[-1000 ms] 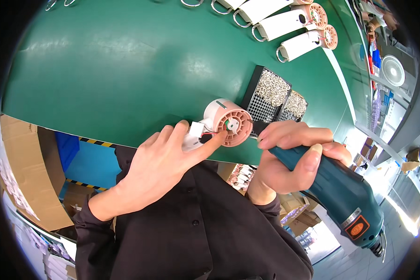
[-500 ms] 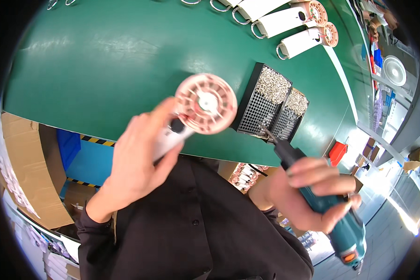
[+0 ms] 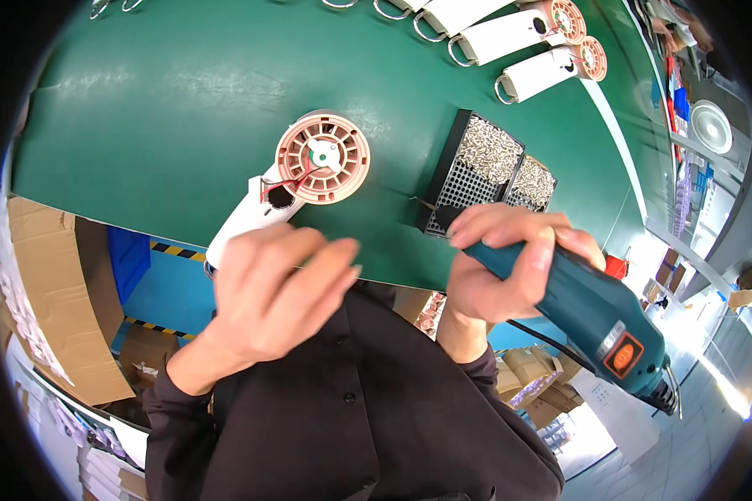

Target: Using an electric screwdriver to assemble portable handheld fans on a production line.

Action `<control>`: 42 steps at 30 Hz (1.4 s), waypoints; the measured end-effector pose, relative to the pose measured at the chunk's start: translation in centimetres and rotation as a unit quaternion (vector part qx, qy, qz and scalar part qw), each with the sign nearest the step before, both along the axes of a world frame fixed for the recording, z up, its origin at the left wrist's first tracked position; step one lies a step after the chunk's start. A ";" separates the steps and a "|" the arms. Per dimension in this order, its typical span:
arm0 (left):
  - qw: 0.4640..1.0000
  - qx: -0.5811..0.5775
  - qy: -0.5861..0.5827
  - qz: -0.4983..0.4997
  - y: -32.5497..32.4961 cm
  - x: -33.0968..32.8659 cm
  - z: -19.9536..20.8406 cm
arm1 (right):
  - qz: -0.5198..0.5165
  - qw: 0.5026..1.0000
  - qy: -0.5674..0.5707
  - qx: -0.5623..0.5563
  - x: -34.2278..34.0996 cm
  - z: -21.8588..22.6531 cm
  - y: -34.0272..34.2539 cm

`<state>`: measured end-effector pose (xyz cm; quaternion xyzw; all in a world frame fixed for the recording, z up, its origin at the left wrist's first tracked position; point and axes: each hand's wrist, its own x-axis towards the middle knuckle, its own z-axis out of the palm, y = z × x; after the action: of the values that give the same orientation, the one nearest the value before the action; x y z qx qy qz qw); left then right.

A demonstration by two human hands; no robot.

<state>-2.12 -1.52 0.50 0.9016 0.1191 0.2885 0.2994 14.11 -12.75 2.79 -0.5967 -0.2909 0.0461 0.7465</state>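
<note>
A small handheld fan lies on the green table in front of me, its round pink grille [image 3: 348, 175] face up. Red and black wires run from the hub to a dark round opening in the white handle [image 3: 246, 213]. Over the near end of that handle is my left hand [image 3: 280, 288], holding nothing visible, fingers bent and somewhat apart. My right hand [image 3: 510, 259] is wrapped round a teal electric screwdriver [image 3: 597, 313] with an orange switch. Its thin bit points left, beside a black perforated screw tray [image 3: 457, 188].
Silver screws [image 3: 487, 149] fill the far part of the tray's two sections. More white fan bodies [image 3: 539, 75] with pink heads and wire loops lie along the far right. A cardboard box [image 3: 46, 284] and a blue bin [image 3: 129, 263] stand below the table edge at left.
The fan has gone from my left hand down onto the table, further left. My left hand has moved off it toward me. The screwdriver has swung up and left, its bit now beside the tray.
</note>
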 end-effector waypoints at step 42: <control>0.994 -0.026 -0.022 -0.100 -0.4 2.4 -0.9 | 0.120 0.990 -0.060 0.045 -3.3 3.7 0.4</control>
<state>0.27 -1.89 -0.35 0.8946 0.0290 0.2734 0.3523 10.77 -12.33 6.51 -0.5248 -0.4063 0.0859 0.7430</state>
